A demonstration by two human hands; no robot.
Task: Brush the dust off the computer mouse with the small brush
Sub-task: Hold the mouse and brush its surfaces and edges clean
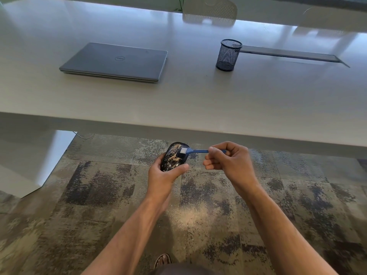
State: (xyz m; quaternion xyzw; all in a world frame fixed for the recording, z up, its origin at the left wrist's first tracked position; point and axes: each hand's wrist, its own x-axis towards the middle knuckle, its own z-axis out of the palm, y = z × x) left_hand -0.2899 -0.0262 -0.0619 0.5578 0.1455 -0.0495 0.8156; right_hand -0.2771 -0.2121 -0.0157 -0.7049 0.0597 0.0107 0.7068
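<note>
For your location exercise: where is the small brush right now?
Head view, lower centre: the small brush is pinched in the right hand, bristles on the mouse held by the left hand.

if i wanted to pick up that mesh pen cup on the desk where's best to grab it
Grip the mesh pen cup round its middle, coming from the near side. It stands upright, a plain round cylinder, with bare desk around it, so a hand can wrap its wall without obstruction.

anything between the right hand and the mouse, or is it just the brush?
Head view: only the small blue brush spans it. The right hand pinches its handle; the white bristles rest on the dusty mouse, held by the left hand over the carpet.
</note>
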